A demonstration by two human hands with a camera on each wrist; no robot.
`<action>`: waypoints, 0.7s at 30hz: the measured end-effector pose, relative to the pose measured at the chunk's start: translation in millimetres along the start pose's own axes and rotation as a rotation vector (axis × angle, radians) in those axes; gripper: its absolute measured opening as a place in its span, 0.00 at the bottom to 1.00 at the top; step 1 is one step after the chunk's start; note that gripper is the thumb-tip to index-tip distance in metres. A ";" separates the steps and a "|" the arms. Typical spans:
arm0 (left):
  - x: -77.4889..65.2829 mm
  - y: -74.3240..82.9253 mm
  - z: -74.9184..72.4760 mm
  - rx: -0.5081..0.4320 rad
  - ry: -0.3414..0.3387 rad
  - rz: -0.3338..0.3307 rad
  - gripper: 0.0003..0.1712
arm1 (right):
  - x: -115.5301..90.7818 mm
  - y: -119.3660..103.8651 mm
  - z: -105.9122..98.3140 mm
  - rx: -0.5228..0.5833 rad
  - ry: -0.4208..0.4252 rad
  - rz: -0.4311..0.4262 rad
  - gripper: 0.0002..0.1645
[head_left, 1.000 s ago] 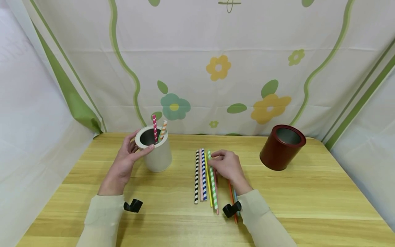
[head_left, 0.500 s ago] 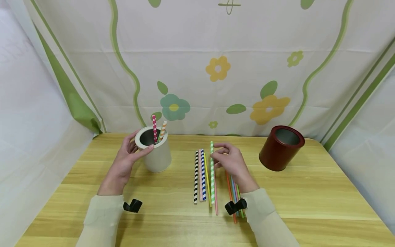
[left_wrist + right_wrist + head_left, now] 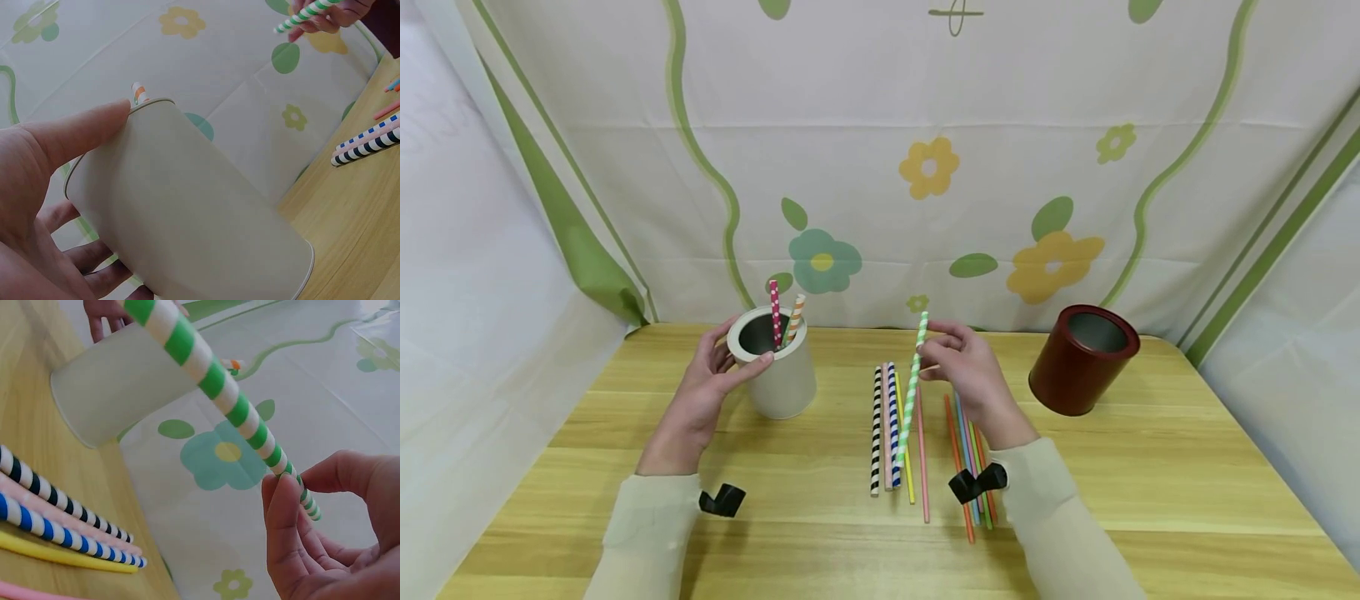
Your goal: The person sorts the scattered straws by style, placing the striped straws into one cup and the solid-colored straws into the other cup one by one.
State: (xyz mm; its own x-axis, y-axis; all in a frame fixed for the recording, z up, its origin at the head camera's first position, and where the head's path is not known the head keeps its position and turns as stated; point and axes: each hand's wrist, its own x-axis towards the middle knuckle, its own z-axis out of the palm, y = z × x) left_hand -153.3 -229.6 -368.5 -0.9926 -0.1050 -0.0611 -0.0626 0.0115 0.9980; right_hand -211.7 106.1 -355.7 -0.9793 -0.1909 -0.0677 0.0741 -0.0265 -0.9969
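My left hand (image 3: 703,392) grips the white can (image 3: 784,387) from its left side, thumb over the front of the rim and fingers around the far side. Out of that can stick a pink dotted straw (image 3: 776,312) and an orange-striped straw (image 3: 796,318), with a bit of green beside them. Between thumb and fingers, my right hand (image 3: 966,371) pinches a green-and-white striped straw (image 3: 912,392) near its upper end. The straw is raised and slants, its lower end overlapping the blue-striped straw (image 3: 893,425) in the head view.
Left of the right hand lie a black-striped straw (image 3: 876,433), a pale pink one, a yellow straw (image 3: 909,479) and a pink straw (image 3: 922,467). Several coloured straws (image 3: 962,475) lie under the right wrist. A dark red can (image 3: 1082,362) stands at the back right, before the fabric backdrop.
My right hand has lifted the green-striped straw off the row and moved it up and away, tilting it. The left hand stays on the white can.
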 end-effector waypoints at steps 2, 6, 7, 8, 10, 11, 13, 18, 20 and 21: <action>-0.1 0.0 0.2 0.002 -0.001 0.000 0.51 | 0.4 -5.7 0.9 0.030 -0.004 -0.020 0.30; -0.4 0.7 0.8 0.008 -0.003 0.001 0.51 | 0.8 -16.8 4.9 0.087 -0.007 -0.066 0.29; -0.4 0.9 0.9 0.008 -0.002 0.001 0.51 | 0.8 -19.5 6.0 0.098 -0.010 -0.074 0.28; -0.4 1.0 1.0 0.008 -0.001 0.001 0.51 | 1.0 -22.1 7.1 0.112 -0.013 -0.080 0.27; -0.1 1.0 1.1 0.006 0.001 0.004 0.51 | 1.6 -27.1 9.3 0.132 -0.022 -0.091 0.25; 0.0 0.8 1.1 0.005 0.002 0.004 0.51 | 1.9 -29.5 10.1 0.139 -0.024 -0.094 0.25; 0.2 0.5 1.1 0.005 0.003 0.005 0.51 | 2.5 -34.1 11.5 0.154 -0.026 -0.104 0.24; 0.1 -0.3 0.8 0.010 0.005 0.004 0.51 | 4.7 -43.2 15.1 0.196 -0.020 -0.154 0.21; 0.0 -0.5 0.7 0.011 0.006 0.002 0.51 | 5.8 -46.2 17.3 0.215 -0.015 -0.174 0.22; -0.1 -0.5 0.7 0.011 0.006 0.001 0.51 | 6.1 -47.7 18.5 0.221 -0.011 -0.181 0.22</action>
State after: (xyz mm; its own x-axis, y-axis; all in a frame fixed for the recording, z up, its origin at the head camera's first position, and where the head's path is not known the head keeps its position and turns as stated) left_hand -153.3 -228.8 -369.0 -0.9921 -0.1106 -0.0599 -0.0628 0.0230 0.9978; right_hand -217.7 88.1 -307.8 -0.9783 -0.1739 0.1126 -0.0617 -0.2740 -0.9597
